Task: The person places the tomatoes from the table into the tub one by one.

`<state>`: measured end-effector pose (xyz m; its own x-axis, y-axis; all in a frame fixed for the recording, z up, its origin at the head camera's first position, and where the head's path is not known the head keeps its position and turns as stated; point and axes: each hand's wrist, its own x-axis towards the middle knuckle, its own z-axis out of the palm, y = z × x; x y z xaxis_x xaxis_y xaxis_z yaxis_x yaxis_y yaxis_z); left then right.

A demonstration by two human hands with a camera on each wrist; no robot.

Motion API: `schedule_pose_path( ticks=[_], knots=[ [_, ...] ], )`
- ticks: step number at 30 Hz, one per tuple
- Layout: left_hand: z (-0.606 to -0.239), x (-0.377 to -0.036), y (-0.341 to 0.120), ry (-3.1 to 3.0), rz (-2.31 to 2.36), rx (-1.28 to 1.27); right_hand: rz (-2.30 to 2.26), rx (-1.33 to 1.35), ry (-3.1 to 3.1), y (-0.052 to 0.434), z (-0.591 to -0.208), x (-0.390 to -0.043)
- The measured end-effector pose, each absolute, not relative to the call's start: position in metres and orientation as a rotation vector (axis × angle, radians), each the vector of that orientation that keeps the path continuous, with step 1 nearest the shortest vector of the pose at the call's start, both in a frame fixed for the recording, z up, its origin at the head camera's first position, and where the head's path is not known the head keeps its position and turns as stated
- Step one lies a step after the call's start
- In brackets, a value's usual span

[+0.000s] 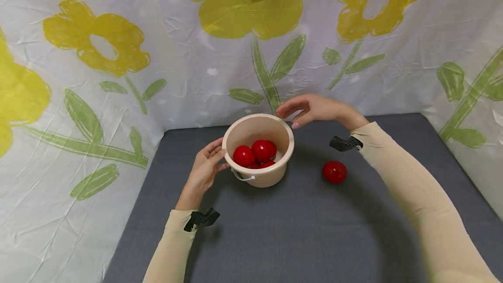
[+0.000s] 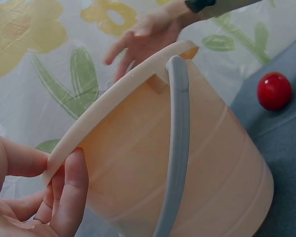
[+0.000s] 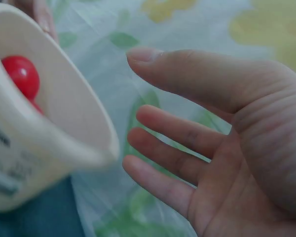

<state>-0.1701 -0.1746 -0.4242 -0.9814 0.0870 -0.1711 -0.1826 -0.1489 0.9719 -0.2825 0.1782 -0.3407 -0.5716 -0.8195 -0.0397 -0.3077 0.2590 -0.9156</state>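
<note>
The left hand point(image 1: 204, 170) holds the near-left rim of a small cream bucket point(image 1: 275, 174), thumb on one side of the rim and fingers point(image 2: 71, 190) curled against the outer wall just under it, as the left wrist view shows plainly. The right hand point(image 1: 314, 109) hovers at the far-right edge of the same bucket with its fingers point(image 3: 172, 133) straight, spread and relaxed, palm turned toward the rim and holding nothing; whether its fingertips actually touch the rim cannot be told, though they are just beside it. The bucket thus sits between the two hands, on the grey table surface point(image 1: 294, 235), toward its back middle. A grey handle point(image 2: 180, 148) lies folded down against the bucket's outer wall on the side facing the person. Inside the bucket lie several red balls point(image 1: 263, 150), crowded together at the bottom. One more red ball point(image 1: 334, 171) rests alone on the table to the right of the bucket, below the right forearm and apart from both hands. Both arms wear beige sleeves point(image 1: 408, 191) with a small black clip point(image 1: 345, 143) at each wrist. Behind and at both sides of the table hangs a white cloth point(image 1: 129, 47) printed with yellow flowers and green leaves.
</note>
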Motion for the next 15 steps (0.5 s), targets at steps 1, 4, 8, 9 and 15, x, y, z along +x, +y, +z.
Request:
schedule_pose_path(
  ticks=[1, 4, 8, 9, 15],
  knots=[
    [-0.424, -0.170, -0.175, 1.921, 2.253, -0.110, -1.300, -0.992, 2.025, 0.187, -0.342, -0.280],
    [-0.424, -0.170, -0.175, 1.922, 2.250, -0.108, -1.323, -0.922, 2.050, 0.212, -0.348, -0.272],
    [-0.424, -0.169, -0.175, 1.930, 2.245, -0.115, -1.341, -0.875, 2.063, 0.240, -0.364, -0.264],
    [-0.424, -0.169, -0.175, 1.933, 2.243, -0.119, -1.339, -0.862, 2.069, 0.245, -0.369, -0.262],
    [-0.423, -0.169, -0.174, 1.938, 2.237, -0.118, -1.271, -0.774, 2.106, 0.271, -0.401, -0.248]
  ],
)
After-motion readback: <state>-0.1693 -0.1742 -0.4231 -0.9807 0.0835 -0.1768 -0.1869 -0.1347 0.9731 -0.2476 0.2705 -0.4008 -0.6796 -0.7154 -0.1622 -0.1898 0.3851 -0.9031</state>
